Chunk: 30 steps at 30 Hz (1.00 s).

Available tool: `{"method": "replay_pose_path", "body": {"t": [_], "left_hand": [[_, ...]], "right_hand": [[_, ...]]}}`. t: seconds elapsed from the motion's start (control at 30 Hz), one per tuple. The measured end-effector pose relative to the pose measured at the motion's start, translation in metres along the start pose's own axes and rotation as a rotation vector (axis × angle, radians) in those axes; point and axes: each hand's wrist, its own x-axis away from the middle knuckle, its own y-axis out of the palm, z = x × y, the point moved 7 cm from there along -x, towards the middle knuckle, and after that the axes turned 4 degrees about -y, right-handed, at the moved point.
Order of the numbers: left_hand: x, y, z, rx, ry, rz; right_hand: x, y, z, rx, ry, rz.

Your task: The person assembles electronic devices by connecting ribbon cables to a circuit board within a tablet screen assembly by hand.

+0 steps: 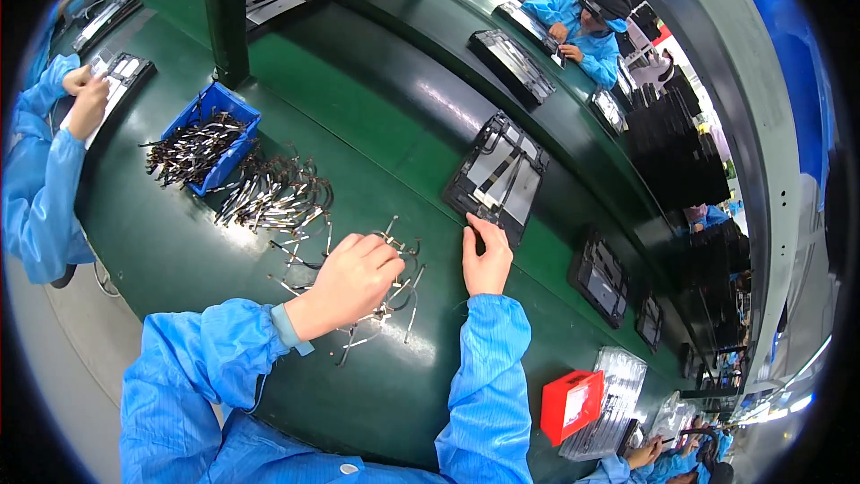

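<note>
My left hand (351, 276) is closed, fingertips turned down among thin black-and-silver cables (413, 305) strewn on the green table. Its fingers hide whatever they pinch. Farther right, my right hand (486, 258) has its thumb and forefinger at the near edge of a black tray (461, 186), gripping it. Inside that tray lies a flat silver panel (517, 181) with dark strips across it. A dense heap of similar cables (273, 197) lies left of my hands, beside a blue bin (235, 159) overfilled with more of them.
A green post (226, 13) rises behind the blue bin. More loaded trays stand along the line, including one (600, 278) to the right. A red box (571, 405) sits by stacked clear trays (618, 385). Co-workers in blue work at left (45, 170) and far right (582, 31).
</note>
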Motion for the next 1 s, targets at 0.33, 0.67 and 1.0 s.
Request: {"method": "replay_pose_path", "body": {"t": [0.33,0.67,1.0], "left_hand": [[-0.014,-0.028,-0.032,-0.046,-0.125,0.067],[-0.013,-0.074,-0.065,0.023,-0.291,0.144],[-0.005,-0.085,-0.037,0.207,-0.280,0.025]], "right_hand": [[0.011,0.033,-0.033,-0.155,-0.193,-0.252],[0.011,0.026,-0.039,-0.188,-0.202,-0.317],[-0.009,-0.015,-0.078,-0.287,-0.153,-0.401]]}}
